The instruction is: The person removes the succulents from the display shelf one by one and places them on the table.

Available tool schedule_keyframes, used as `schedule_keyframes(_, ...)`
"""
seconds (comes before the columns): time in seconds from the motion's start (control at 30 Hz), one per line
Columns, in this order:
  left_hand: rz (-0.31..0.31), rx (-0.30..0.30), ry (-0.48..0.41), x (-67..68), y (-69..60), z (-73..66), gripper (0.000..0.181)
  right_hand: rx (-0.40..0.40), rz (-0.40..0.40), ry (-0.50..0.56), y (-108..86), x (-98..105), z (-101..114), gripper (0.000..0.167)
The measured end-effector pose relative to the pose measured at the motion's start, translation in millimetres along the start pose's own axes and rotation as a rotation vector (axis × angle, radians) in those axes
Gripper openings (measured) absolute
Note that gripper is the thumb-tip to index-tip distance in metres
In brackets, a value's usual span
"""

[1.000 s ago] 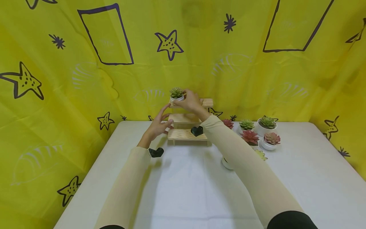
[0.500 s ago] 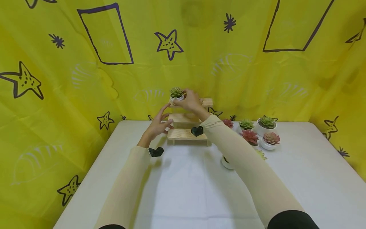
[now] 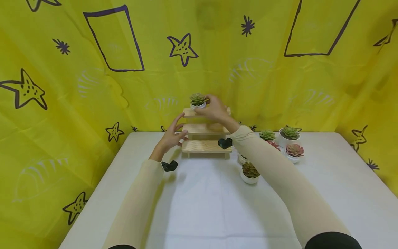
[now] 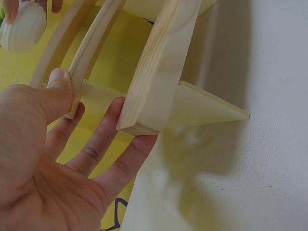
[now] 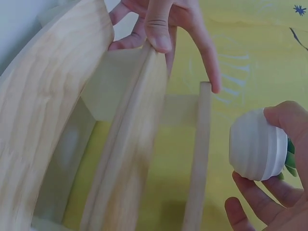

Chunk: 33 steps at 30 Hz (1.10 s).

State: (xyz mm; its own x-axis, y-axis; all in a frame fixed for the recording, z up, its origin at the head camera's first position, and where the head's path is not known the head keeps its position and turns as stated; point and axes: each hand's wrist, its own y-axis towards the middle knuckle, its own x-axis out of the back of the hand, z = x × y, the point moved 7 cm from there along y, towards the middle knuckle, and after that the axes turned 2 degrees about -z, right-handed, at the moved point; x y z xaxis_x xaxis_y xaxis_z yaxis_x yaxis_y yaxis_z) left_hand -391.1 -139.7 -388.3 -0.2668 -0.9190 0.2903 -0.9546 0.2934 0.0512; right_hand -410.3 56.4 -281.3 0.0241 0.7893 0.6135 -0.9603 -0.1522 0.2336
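A small white pot with a green succulent [image 3: 197, 99] is pinched between the thumb and fingers of my right hand [image 3: 215, 109]. In the right wrist view the white pot [image 5: 257, 145] hangs just off the top shelf [image 5: 198, 159], with a gap between them. The three-tier wooden stand [image 3: 202, 147] is at the back of the table. My left hand [image 3: 170, 137] holds its left end. In the left wrist view the thumb of my left hand [image 4: 62, 159] presses on the middle shelf's end, and other fingers touch behind it and at the lowest shelf [image 4: 154, 91].
Several more potted succulents are at the right of the stand, among them a dark green one [image 3: 249, 172], a pink one [image 3: 293, 152] and a larger green one [image 3: 289, 135]. My right sleeve hides part of the group. A yellow patterned curtain [image 3: 211, 79] hangs behind the white table [image 3: 199, 207].
My right hand has moved the succulent a little to the right and slightly up from the top shelf's left end. The left hand stays on the stand.
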Motion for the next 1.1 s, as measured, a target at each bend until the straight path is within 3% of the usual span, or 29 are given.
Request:
schedule_keyframes(0.4,-0.01,0.004,0.005,-2.9,-0.6,0.4,0.077,0.081,0.007,0.079,-21.2,30.0,-9.3,0.064)
schedule_keyframes(0.7,-0.004,-0.027,0.008,-0.7,-2.4,-3.8,0.076,0.105,0.05,0.044,-39.9,44.1,-19.3,0.067)
schedule_keyframes(1.1,-0.004,-0.003,-0.001,-0.6,-2.0,-3.0,0.076,0.117,0.11,-0.011,-65.0,58.3,-36.5,0.072)
